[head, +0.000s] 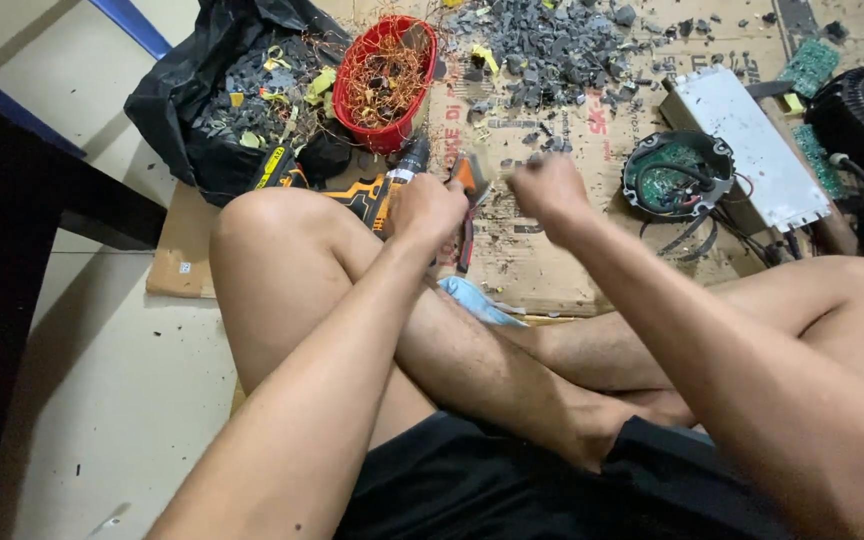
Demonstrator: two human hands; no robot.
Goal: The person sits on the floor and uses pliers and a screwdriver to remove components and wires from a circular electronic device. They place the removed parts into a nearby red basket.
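Left hand (426, 208) is wrapped tight around the orange-handled pliers (468, 200), handles squeezed in the fist, tool dangling down toward the cardboard sheet (542, 270) between our knees. Right hand (549, 187) is balled up close beside it, fingers curled in. We can't tell from here what it's pinching, if anything; whatever it is would be tiny and hidden behind the knuckles.

For doing this bit well, we'd say: keep both fists low over the cardboard so any crumbs land there and not on the tile, hold the plier jaws square to the piece rather than twisting, and keep the wrists close together so the pull is short and controlled. That's our read, not gospel.

Pose-wise, both forearms reach forward over crossed legs, left arm running along the raised left knee, right arm coming in from the right and angled across. Hands are near each other, not quite touching as far as we can see.

Further out: an orange and black cordless drill (377, 185) lies just behind the left hand, a red basket (352, 75) of copper wire sits beyond that, beside a black bag (177, 110) of grey scrap. Grey plastic bits (552, 45) are heaped up top, a round black housing (677, 175) with a green board inside sits right, next to a flat white metal case (747, 140).
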